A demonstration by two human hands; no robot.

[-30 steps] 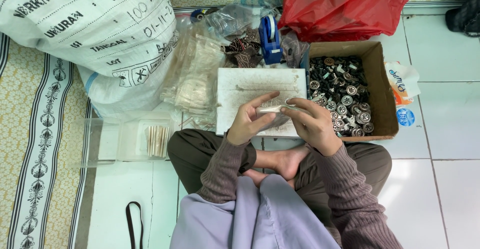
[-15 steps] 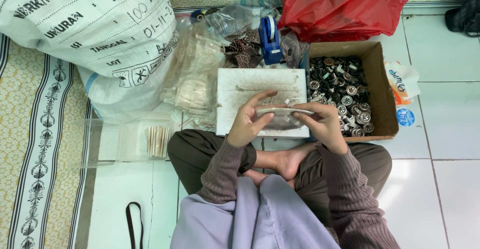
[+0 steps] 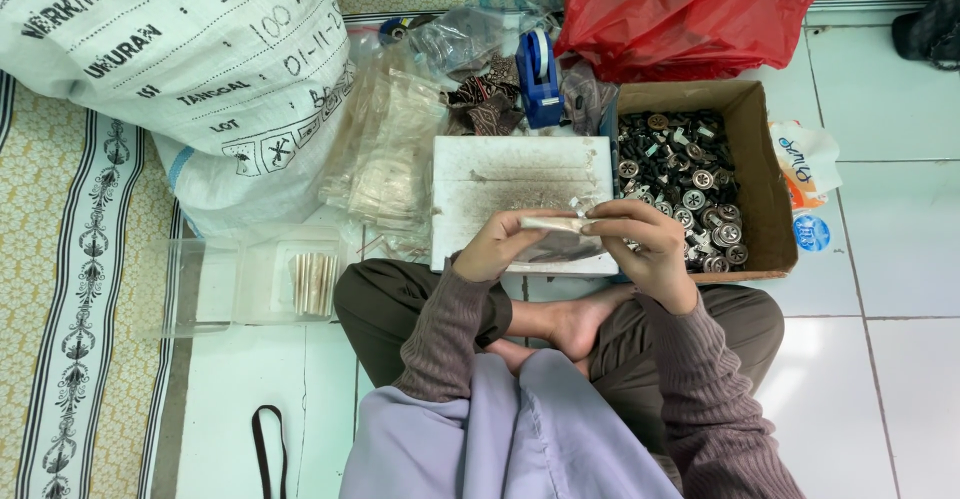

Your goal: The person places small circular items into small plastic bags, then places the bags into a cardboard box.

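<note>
The small clear packet (image 3: 553,227) is being half hidden by both hands; its contents are too small to tell. At eleven o'clock, the white sack (image 3: 170,69) is being cut off by the edge.

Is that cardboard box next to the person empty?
No, the cardboard box is packed with small dark and silver round metal parts, right beside the right hand.

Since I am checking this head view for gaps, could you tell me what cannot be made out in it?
- Small clear packet held between left hand and right hand: contents too small, partly covered by the fingers.
- Parts in the cardboard box: too small to identify; the right hand hides some.
- Red plastic bag: opaque, cut off by the top edge.
- White sack: cut off top and left.
</note>
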